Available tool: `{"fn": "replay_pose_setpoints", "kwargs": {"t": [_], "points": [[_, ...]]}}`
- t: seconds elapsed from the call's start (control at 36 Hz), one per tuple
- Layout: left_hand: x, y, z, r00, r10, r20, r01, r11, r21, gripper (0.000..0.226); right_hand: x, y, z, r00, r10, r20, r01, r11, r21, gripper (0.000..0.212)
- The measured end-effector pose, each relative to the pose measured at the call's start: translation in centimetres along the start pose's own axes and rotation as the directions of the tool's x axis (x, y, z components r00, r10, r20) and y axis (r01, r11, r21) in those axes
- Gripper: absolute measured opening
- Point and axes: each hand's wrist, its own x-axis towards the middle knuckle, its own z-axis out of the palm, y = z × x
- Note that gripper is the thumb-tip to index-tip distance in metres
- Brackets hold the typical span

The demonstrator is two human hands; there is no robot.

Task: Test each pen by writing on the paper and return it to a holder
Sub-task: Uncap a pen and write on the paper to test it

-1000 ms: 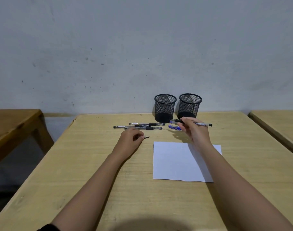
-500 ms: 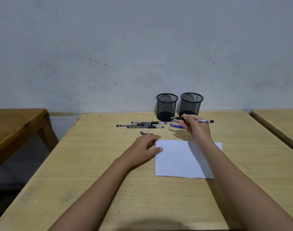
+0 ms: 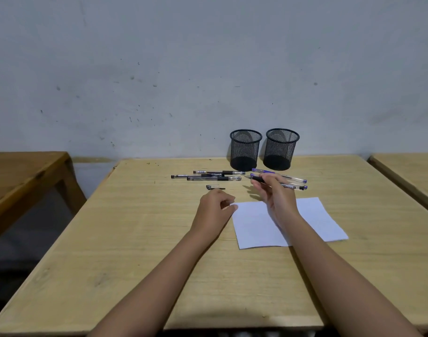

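My right hand (image 3: 278, 198) grips an uncapped pen (image 3: 258, 179) by its dark grip, tip pointing left, just above the far edge of the white paper (image 3: 310, 220). My left hand (image 3: 214, 206) lies on the table with loosely curled fingers, and its fingertips touch the paper's far left corner. A pen cap (image 3: 215, 187) lies on the table just beyond that hand. Three black pens (image 3: 215, 177) lie in a row to the left of the holders. Blue pens (image 3: 290, 178) lie behind my right hand. Two black mesh holders (image 3: 245, 149) (image 3: 281, 148) stand at the table's far edge, and no pen shows in them.
The wooden table (image 3: 135, 239) ends at a grey wall. Another wooden table (image 3: 20, 176) stands to the left across a gap. A third table (image 3: 412, 171) stands close on the right.
My left hand let go of the pen cap, leaving it on the table, and moved right to the paper's corner. My right hand drew the pen back toward the paper.
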Motion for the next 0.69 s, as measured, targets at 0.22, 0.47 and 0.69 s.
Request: {"fn": "replay_pose_setpoints", "kwargs": {"t": [0.22,0.47,0.69], "points": [[-2.6,0.1,-1.4,0.972,0.042,0.231,-0.103,0.961,0.258,0.050,0.8,0.5,0.0,0.993,-0.114,-0.031,0.097,0.936,-0.339,0.016],[-3.7,-0.5,-1.2,0.917,-0.035,0.397,-0.159,0.881,0.445,0.073,0.6,1.5,1.7,0.981,-0.161,0.111,0.195,0.840,-0.506,0.032],[-4.2,-0.6,-1.0,0.920,-0.080,0.383,-0.126,0.866,0.484,0.073,1.0,3.0,1.7,0.979,-0.140,0.150,0.201,0.793,-0.575,0.040]]}}
